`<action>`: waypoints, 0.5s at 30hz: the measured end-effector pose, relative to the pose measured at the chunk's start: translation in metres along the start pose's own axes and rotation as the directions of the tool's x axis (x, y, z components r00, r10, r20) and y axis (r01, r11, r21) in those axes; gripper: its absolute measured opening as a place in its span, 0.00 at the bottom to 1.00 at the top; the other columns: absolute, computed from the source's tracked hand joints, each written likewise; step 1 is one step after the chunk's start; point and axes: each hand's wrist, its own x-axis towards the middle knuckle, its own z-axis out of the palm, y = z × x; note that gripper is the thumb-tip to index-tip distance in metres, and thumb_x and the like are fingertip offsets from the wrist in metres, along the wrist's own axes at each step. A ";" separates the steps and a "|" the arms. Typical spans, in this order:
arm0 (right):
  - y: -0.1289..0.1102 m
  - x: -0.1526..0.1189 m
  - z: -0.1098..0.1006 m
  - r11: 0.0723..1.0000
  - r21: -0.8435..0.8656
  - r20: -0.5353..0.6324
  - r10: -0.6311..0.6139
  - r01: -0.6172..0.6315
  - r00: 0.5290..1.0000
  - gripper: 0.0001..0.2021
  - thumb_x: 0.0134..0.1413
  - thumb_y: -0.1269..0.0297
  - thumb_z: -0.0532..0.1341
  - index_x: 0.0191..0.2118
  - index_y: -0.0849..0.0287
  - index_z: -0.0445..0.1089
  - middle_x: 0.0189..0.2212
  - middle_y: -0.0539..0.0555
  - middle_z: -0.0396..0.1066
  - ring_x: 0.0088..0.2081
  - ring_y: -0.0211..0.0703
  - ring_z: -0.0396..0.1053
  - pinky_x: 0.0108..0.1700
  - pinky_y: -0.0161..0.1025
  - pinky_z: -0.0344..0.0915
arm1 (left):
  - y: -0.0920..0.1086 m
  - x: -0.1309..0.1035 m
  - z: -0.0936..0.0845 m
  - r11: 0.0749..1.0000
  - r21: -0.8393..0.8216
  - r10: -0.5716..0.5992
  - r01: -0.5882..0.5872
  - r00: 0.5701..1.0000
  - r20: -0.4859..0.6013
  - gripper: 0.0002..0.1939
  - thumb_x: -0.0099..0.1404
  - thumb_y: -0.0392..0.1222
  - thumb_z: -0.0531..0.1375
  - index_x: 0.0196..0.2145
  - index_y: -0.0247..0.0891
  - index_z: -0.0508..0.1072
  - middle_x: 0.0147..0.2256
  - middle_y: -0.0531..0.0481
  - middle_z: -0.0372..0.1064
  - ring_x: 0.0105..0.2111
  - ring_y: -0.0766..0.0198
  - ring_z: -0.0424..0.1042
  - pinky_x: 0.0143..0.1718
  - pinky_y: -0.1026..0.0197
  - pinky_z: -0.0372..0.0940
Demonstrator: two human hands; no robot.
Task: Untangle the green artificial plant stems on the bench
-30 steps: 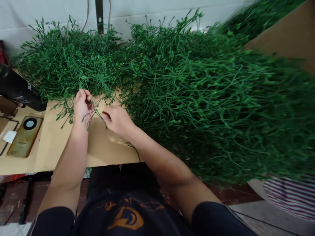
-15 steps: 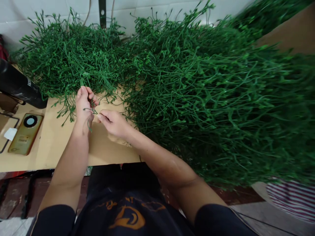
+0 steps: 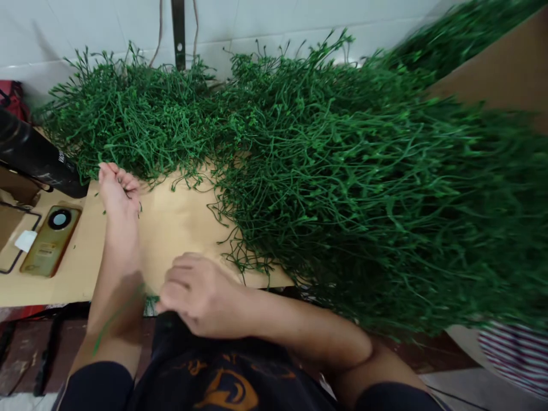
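Observation:
My left hand is at the near edge of the left heap of thin green plastic-looking stems, fingers curled. Green stem tips poke out below its palm, so it seems closed on a few stems, mostly hidden by the hand. My right hand is low over the table's front edge, slightly blurred, with its fingers bent inward; what lies in them is hidden. A loose green stem, smeared by motion, crosses in front of my left forearm, to the left of my right fingertips. Whether those fingers touch it, I cannot tell.
A larger stem heap covers the right side and hangs over the front edge. On the left are a black bottle and a phone on the tan board. A brown cardboard flap rises at the right, before a tiled wall.
My hands have parted. The right one moved down toward my body from beside the left wrist; the left shifted left. The stem between them is now lower, by my left forearm.

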 end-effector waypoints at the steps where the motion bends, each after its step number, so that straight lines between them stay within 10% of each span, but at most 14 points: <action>1: 0.002 -0.003 -0.010 0.997 -0.061 -0.030 0.050 -0.052 0.998 0.12 0.57 0.71 0.50 0.25 0.60 0.66 0.20 0.50 0.64 0.26 0.35 0.58 0.31 0.34 0.55 | 0.003 -0.003 0.000 1.000 0.011 -0.003 0.002 0.998 0.060 0.20 0.70 0.49 0.40 0.22 0.38 0.50 0.14 0.62 0.37 0.10 0.78 0.41 0.11 0.76 0.41; 4: 0.024 -0.012 -0.061 0.844 -0.358 -0.199 0.350 -0.400 0.915 0.12 0.58 0.69 0.50 0.27 0.61 0.68 0.23 0.53 0.67 0.29 0.37 0.62 0.34 0.36 0.59 | 0.007 -0.020 0.005 0.997 0.067 -0.049 0.034 0.967 0.248 0.19 0.66 0.48 0.51 0.20 0.37 0.55 0.14 0.61 0.39 0.11 0.78 0.42 0.11 0.75 0.42; 10: 0.035 -0.045 -0.174 0.162 -0.602 -0.596 0.560 -0.782 0.575 0.23 0.57 0.58 0.53 0.50 0.72 0.68 0.46 0.74 0.65 0.54 0.64 0.60 0.52 0.60 0.54 | 0.020 -0.046 0.004 0.988 0.155 -0.077 0.011 0.901 0.427 0.20 0.65 0.46 0.53 0.19 0.35 0.56 0.15 0.60 0.40 0.12 0.78 0.43 0.11 0.76 0.41; 12: 0.028 -0.052 -0.181 0.140 -0.596 -0.612 0.558 -0.791 0.560 0.26 0.57 0.57 0.52 0.54 0.75 0.64 0.54 0.76 0.57 0.59 0.68 0.52 0.56 0.60 0.50 | 0.025 -0.054 -0.003 0.982 0.191 -0.090 0.007 0.899 0.429 0.20 0.64 0.46 0.54 0.19 0.35 0.56 0.15 0.60 0.41 0.12 0.78 0.43 0.11 0.76 0.41; 15: 0.024 -0.050 -0.151 0.398 -0.544 -0.578 0.459 -0.738 0.674 0.22 0.57 0.60 0.52 0.49 0.72 0.67 0.50 0.71 0.64 0.55 0.61 0.58 0.55 0.56 0.55 | 0.026 -0.070 -0.016 0.961 0.274 -0.109 -0.021 0.887 0.450 0.20 0.61 0.47 0.58 0.18 0.35 0.56 0.15 0.60 0.41 0.12 0.78 0.43 0.11 0.76 0.42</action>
